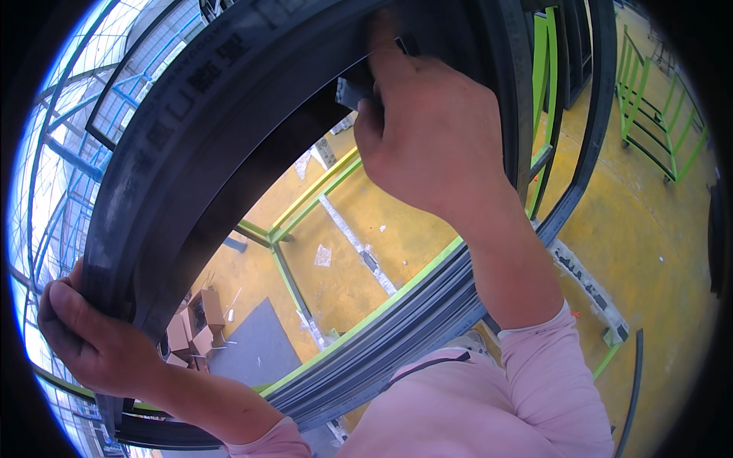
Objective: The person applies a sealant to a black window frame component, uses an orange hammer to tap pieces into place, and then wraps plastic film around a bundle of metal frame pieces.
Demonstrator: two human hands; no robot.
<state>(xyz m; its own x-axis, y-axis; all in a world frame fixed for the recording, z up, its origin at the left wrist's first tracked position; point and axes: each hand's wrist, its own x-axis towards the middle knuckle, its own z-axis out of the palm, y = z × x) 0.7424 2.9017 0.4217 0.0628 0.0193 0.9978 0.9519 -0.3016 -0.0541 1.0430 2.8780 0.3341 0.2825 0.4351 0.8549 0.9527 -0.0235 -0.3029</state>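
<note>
A: Big piece in play! The dark frame (237, 114) swept from the lower left of the frame up across the top centre, and the lens bent its edges into an arc.

B: And what a grip at the lower left! The left hand (107, 343) was closed around that end, thumb pressed along the near side.

A: What about the right hand (439, 130), up at the top centre?

B: Index finger stretched up against the dark inner face, its tip blurred, thumb bent below. A small grey piece (353, 93) sat just beside that thumb; whether the hand gripped it or only touched it, I couldn't tell.

A: Plenty going on underneath, too!

B: Oh yes! A bundle of long dark profiles (412, 317) ran diagonally through the lower centre, alongside a green rack (276, 238), and the yellow floor (343, 282) showed through the gaps.

A: Over at the lower left, open cardboard boxes (200, 324) stood near a grey mat (259, 347).

B: And out at the upper right, well apart from both hands, stood a green cart (666, 114) with upright bars!
</note>
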